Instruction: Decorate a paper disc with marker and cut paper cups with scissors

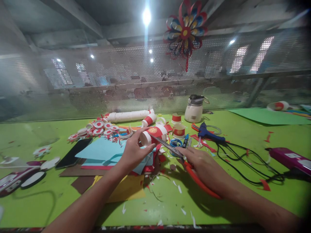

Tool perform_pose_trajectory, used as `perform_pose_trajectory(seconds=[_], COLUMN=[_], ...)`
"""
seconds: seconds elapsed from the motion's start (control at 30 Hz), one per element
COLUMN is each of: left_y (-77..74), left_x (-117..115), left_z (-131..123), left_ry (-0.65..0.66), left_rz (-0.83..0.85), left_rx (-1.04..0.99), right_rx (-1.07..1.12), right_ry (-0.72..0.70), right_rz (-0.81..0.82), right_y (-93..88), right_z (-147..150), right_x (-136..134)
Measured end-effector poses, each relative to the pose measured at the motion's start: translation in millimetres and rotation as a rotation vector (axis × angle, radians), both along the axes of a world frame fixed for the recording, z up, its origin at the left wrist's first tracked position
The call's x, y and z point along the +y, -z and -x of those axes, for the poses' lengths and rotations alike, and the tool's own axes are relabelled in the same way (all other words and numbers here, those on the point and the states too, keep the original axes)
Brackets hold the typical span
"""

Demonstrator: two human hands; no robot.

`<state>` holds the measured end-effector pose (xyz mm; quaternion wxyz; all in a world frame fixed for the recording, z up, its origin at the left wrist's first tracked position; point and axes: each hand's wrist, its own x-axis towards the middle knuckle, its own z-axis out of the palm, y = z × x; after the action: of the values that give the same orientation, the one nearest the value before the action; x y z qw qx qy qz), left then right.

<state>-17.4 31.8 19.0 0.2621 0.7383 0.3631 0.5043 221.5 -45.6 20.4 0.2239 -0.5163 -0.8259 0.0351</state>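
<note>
A white paper cup with a red band and gold emblem [159,131] lies sideways in my left hand [136,149], its open end facing left. My right hand [198,161] is closed on scissors with orange handles [194,176]. The metal blades point up and left, and their tips reach the cup's side near my left fingers. Below my left hand is a stack of light blue paper [99,150], with red, brown and yellow sheets [128,189] under it. Small paper scraps lie on the green table [170,210] beneath the scissors.
Paper discs [98,127], a white roll [130,115] and a black phone [74,152] are on the left. Behind stand cut cups [178,131] and a kettle [193,110]. A blue glue gun [210,133], black cables and a purple device [290,160] lie on the right.
</note>
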Motion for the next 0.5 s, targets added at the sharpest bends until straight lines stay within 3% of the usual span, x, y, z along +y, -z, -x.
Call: perform_pose_trajectory(seconds=[0.23, 0.5], left_y=[-5.2, -0.4], left_x=[-4.1, -3.9], left_z=[-2.2, -5.2], left_ry=[0.004, -0.008], left_rz=[-0.005, -0.048], left_rx=[-0.013, -0.075], right_rx=[0.073, 0.191], right_ry=[-0.031, -0.068], right_rz=[-0.047, -0.024], right_y=[2.5, 1.7], right_z=[-0.6, 6.5], right_x=[-0.2, -2.9])
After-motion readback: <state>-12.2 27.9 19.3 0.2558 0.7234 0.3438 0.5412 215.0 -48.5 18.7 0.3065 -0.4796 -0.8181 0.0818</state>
